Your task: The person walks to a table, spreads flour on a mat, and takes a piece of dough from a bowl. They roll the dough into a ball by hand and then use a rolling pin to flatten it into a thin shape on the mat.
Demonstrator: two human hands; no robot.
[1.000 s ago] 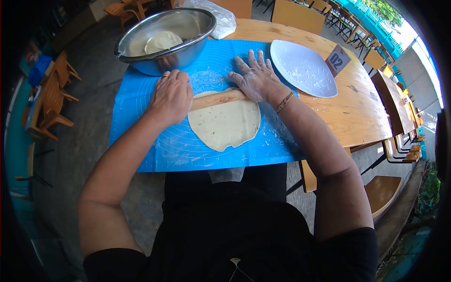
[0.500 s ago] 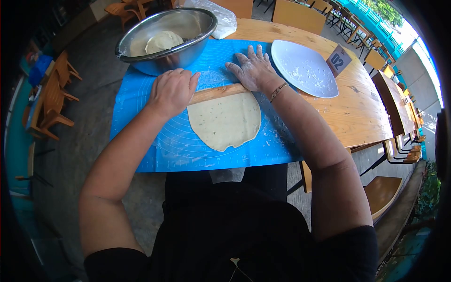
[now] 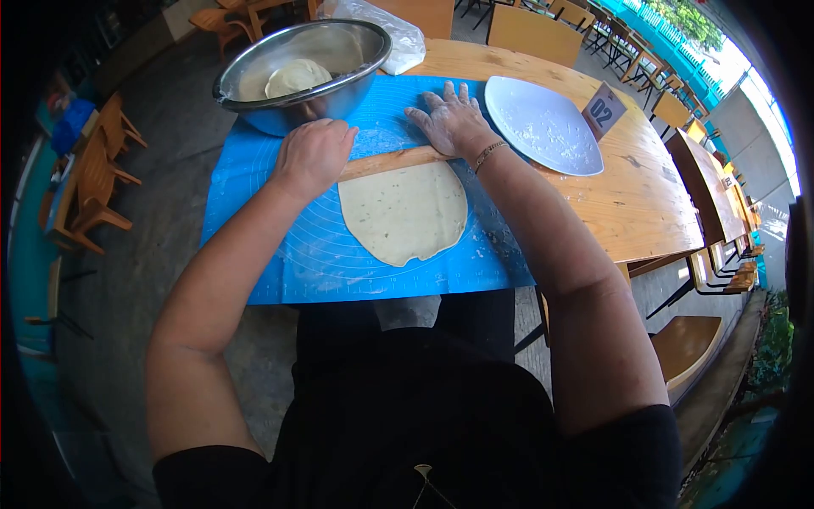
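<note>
A wooden rolling pin (image 3: 386, 164) lies across the far edge of a flat, rounded sheet of speckled dough (image 3: 405, 212). My left hand (image 3: 315, 155) is closed over the pin's left end. At the other end, the heel of my right hand (image 3: 451, 120) rests on the pin, with floury fingers spread and pointing away from me. Under the dough is a blue silicone mat (image 3: 288, 267) with printed circles and flour smears. Both ends of the pin are hidden by my hands.
A steel bowl (image 3: 356, 95) holding a dough ball (image 3: 297, 77) stands at the far left of the mat. A flour-dusted white plate (image 3: 543, 127) sits right, beside a "02" sign (image 3: 604, 110). Behind the bowl is a plastic bag (image 3: 398, 42). The wooden table (image 3: 644, 204) extends right.
The whole view has shifted slightly. My hands stay at the two ends of the rolling pin, and the pin remains along the dough's far edge.
</note>
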